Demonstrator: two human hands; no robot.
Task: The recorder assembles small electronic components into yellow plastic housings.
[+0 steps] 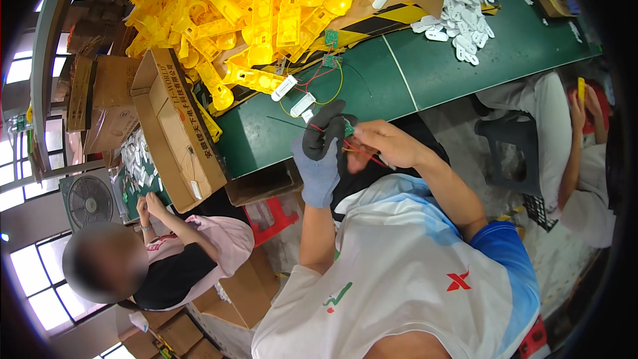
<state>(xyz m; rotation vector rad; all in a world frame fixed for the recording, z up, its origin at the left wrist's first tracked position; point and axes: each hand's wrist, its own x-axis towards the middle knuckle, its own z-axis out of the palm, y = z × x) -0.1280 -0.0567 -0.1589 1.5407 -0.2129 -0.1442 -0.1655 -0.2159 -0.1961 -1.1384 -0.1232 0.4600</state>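
A small green circuit board [349, 127] with thin red, yellow and black wires is held up between my hands, just off the table's near edge. My left hand [320, 156], in a grey glove with dark fingertips, is closed around the board and its wires. My bare right hand [393, 145] pinches at the board's right side, with red wires trailing below its fingers; its lower fingers are slightly blurred. Just beyond, two more green boards [331, 60] lie on the table, joined by red and yellow wires to white rectangular parts [284, 88].
Yellow plastic shells [266, 13] are heaped along the far left of the green table [379, 80]. White oval pieces [458, 16] form a pile at the far right. An open cardboard box [176, 126] stands left. Co-workers sit at left and right; a dark stool [512, 146] is nearby.
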